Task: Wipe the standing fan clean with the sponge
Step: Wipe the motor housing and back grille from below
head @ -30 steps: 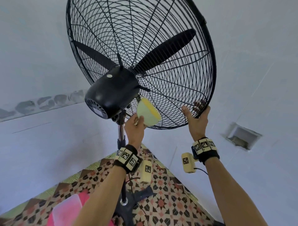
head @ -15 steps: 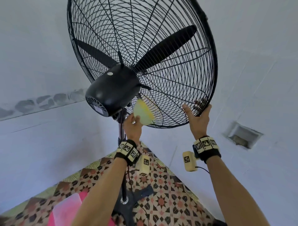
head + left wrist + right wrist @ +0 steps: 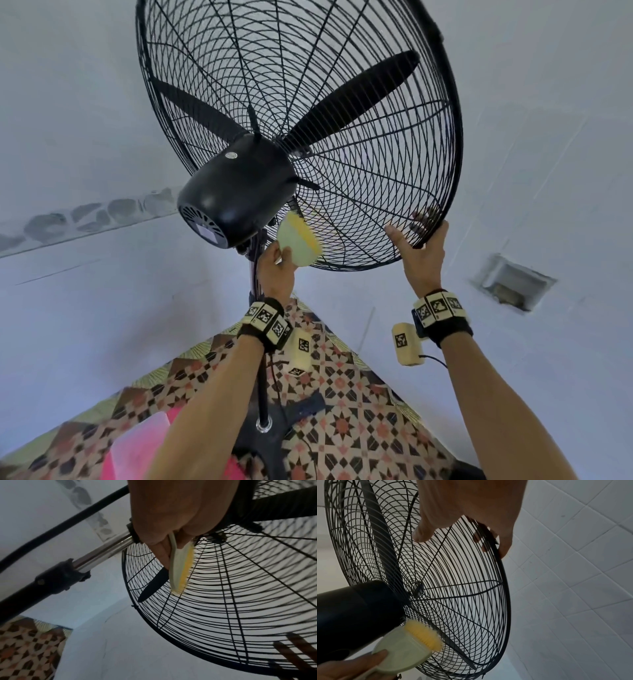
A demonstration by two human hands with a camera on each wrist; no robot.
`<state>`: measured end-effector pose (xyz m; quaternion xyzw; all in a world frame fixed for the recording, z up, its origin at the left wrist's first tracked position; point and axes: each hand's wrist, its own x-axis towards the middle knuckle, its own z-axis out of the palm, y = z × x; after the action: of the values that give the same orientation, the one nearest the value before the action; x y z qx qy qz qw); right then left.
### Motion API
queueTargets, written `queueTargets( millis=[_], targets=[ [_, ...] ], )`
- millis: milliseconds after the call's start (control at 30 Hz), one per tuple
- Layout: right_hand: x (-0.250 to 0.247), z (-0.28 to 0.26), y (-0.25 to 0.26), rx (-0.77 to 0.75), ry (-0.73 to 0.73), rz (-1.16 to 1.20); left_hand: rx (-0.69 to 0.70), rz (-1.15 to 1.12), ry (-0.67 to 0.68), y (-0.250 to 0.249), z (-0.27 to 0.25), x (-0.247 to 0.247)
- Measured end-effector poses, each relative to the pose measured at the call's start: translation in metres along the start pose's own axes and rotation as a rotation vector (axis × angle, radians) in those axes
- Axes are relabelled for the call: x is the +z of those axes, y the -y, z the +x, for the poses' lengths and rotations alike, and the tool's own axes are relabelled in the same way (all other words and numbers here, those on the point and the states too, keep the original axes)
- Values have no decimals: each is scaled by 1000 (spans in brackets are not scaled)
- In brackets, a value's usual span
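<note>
A black standing fan fills the head view, with its wire grille (image 3: 359, 113) tilted and its motor housing (image 3: 236, 195) at the centre left. My left hand (image 3: 279, 262) grips a pale green sponge (image 3: 298, 241) with a yellow scrubbing face. That yellow face presses on the rear grille just below the motor. The left wrist view shows the sponge (image 3: 180, 566) edge-on against the wires. My right hand (image 3: 416, 240) holds the grille's lower right rim (image 3: 506, 588), thumb on the rear wires and fingers curled round to the front.
The fan's chrome pole (image 3: 102, 550) and a black cable (image 3: 51, 530) run just left of my left hand. Below lie a patterned tile floor (image 3: 346, 404), the fan's base (image 3: 263, 428) and a pink object (image 3: 137, 445). White walls surround the fan, with a recessed vent (image 3: 513, 284) at right.
My left hand has slid the sponge a little left along the rear grille, closer under the motor housing. The right hand keeps its hold on the rim.
</note>
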<state>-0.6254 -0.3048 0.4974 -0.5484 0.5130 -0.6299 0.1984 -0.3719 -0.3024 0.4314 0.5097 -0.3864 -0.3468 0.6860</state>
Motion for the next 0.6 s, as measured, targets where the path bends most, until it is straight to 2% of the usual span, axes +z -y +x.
queueTargets(
  millis=[100, 200, 367, 533, 600],
  targets=[
    [-1, 0, 1, -3, 4, -2, 52, -129, 74, -9, -12, 2],
    [0, 0, 1, -10, 7, -8, 90, -141, 98, -3, -16, 8],
    [1, -3, -1, -11, -12, -6, -62, -8, -21, 19, 10, 3],
    [2, -2, -2, -20, -13, 3, 28, -201, 147, 12, -11, -1],
    [1, -2, -2, -16, -8, 0, 33, -193, 149, 19, -12, 6]
  ],
)
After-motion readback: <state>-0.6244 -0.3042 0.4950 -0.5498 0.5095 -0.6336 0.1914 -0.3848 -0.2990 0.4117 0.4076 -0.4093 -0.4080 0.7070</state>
